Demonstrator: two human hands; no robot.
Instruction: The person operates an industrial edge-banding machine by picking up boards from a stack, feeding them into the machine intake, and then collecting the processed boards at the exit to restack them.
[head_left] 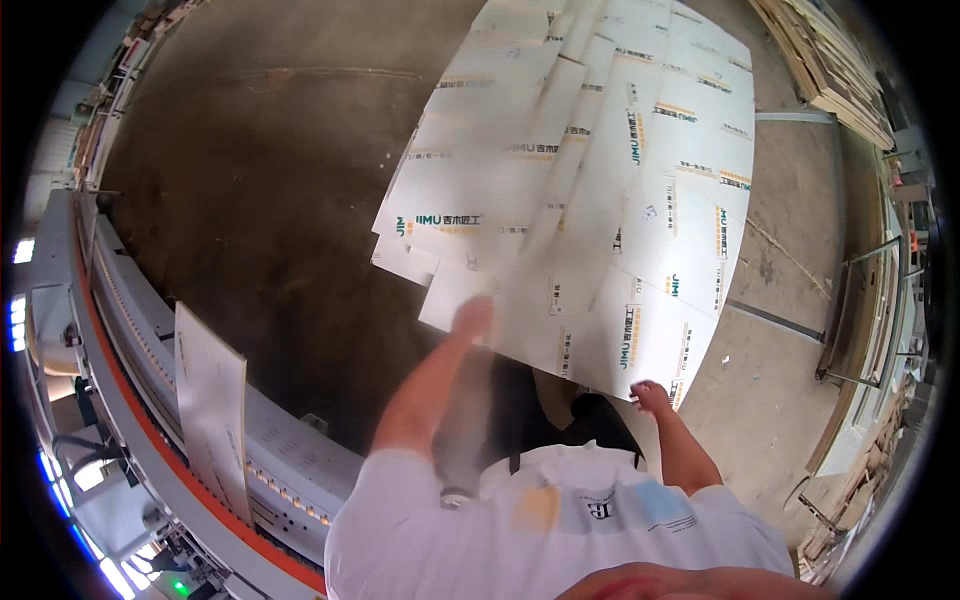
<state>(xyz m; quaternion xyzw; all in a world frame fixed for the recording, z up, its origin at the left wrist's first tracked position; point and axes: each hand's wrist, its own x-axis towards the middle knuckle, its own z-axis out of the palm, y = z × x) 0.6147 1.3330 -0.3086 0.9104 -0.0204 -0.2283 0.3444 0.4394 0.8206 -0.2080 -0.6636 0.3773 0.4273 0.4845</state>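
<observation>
Many white printed panels (pixel 600 180) lie in an overlapping stack in front of me. My left hand (pixel 474 318) is over the stack's near left corner, its fingers smeared by motion. Below that hand runs a pale blurred strip (pixel 465 410), too smeared to name. Close to my body, my right hand (pixel 650 396) is at the near edge of the stack, right of the middle. Its fingers are curled; whether anything is between them is hidden.
A long grey machine with an orange-red strip (pixel 135 400) runs along my left, and a white panel (pixel 212 410) stands upright against it. Stacked boards (pixel 825 70) are at the far right. Metal rails (pixel 775 322) lie on the brown floor (pixel 260 160) beside the stack.
</observation>
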